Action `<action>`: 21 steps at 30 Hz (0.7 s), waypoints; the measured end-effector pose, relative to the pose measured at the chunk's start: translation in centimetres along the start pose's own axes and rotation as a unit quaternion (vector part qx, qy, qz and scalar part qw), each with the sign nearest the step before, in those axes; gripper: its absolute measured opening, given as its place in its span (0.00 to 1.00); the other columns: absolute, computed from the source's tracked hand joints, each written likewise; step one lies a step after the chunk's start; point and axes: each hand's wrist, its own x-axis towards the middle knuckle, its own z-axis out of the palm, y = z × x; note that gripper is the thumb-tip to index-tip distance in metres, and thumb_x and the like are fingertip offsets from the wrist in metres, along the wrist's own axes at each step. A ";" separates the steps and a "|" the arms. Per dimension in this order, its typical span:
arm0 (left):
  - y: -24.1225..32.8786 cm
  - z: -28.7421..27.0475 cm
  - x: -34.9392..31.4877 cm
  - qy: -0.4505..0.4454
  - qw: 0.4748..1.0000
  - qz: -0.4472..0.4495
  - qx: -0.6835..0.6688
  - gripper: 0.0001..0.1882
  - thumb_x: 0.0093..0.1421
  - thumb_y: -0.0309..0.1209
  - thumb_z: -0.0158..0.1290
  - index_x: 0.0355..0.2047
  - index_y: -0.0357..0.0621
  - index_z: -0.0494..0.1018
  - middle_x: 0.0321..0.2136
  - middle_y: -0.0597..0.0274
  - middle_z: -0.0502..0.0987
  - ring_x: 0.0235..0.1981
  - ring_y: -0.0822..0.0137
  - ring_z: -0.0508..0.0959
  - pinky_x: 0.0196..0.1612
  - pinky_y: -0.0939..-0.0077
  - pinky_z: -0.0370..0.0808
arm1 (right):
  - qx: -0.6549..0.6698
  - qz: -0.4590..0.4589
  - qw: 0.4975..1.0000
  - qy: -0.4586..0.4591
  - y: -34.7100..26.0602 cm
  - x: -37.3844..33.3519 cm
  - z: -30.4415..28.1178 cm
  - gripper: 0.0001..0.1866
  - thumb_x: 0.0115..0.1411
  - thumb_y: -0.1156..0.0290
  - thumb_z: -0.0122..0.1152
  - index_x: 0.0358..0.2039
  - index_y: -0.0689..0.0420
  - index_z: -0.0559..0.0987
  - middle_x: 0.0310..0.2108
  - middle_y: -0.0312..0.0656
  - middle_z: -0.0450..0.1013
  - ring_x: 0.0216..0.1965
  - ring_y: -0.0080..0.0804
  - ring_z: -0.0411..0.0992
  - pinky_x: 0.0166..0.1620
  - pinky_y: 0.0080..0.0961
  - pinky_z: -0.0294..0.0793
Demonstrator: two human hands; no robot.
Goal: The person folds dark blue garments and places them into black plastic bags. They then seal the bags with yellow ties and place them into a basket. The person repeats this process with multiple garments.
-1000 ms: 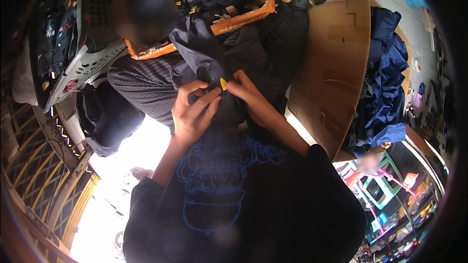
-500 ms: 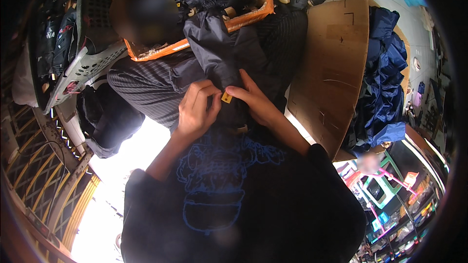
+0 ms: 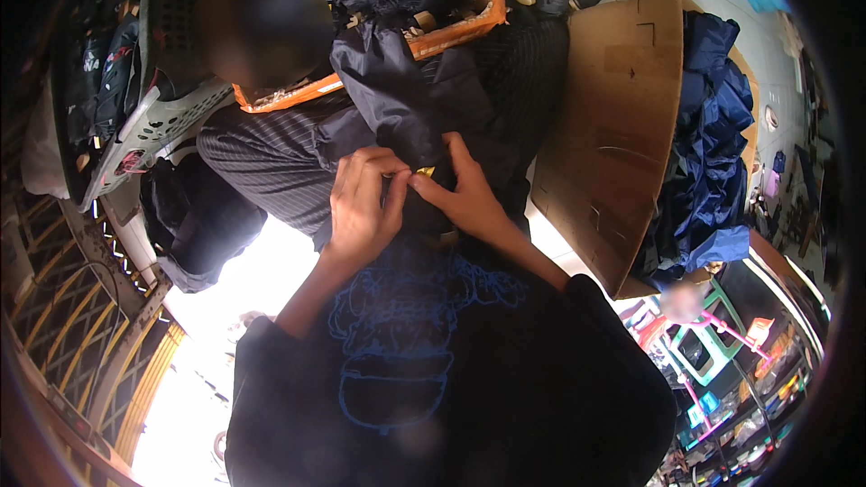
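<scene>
A gathered piece of black fabric (image 3: 383, 81) lies across my lap, with a small yellow tag (image 3: 426, 170) on it. My left hand (image 3: 365, 198) is closed in a pinch just left of the tag; whatever sits between its fingertips is too small to make out. My right hand (image 3: 469, 194) grips the black fabric from the right, its thumb bent beside the tag and its fingers reaching round the far side. The two hands' fingertips meet, or nearly meet, in front of the tag, which is partly covered.
An orange crate (image 3: 465, 34) beyond my knees holds several black fabric bundles with light brown ends. At left stands a grey perforated basket (image 3: 135, 140). A cardboard box (image 3: 613, 126) with dark blue fabric (image 3: 713, 135) is at right. Something round and blurred (image 3: 264, 27) overlaps the crate.
My right thumb has moved left and bent toward the left fingertips. The yellow tag has shifted slightly up and shows less. The fabric's far end has moved a little left.
</scene>
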 end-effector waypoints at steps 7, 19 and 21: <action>-0.1 0.7 -0.7 0.025 0.996 -0.077 -0.035 0.10 0.50 0.16 0.58 0.31 0.40 0.70 0.30 0.60 0.74 0.30 0.62 0.74 0.36 0.69 0.68 | 0.010 0.031 0.999 -0.011 -0.8 0.1 0.2 0.29 0.52 0.63 0.68 0.47 0.63 0.64 0.39 0.53 0.75 0.45 0.41 0.76 0.45 0.33 0.73; -0.9 0.7 -1.8 0.051 0.996 0.033 -0.068 0.11 0.49 0.14 0.56 0.32 0.38 0.69 0.30 0.54 0.72 0.31 0.54 0.73 0.36 0.64 0.71 | 0.206 0.135 0.965 -0.087 -1.5 -0.7 -0.7 0.28 0.59 0.63 0.61 0.54 0.60 0.60 0.47 0.48 0.68 0.49 0.31 0.67 0.51 0.26 0.68; -0.8 0.6 -1.8 0.046 0.996 0.026 -0.067 0.11 0.49 0.14 0.56 0.32 0.38 0.69 0.30 0.54 0.72 0.31 0.54 0.73 0.35 0.64 0.71 | 0.186 0.139 0.969 -0.086 -1.4 -0.8 -0.7 0.27 0.59 0.64 0.60 0.54 0.60 0.60 0.47 0.48 0.68 0.49 0.30 0.67 0.51 0.26 0.68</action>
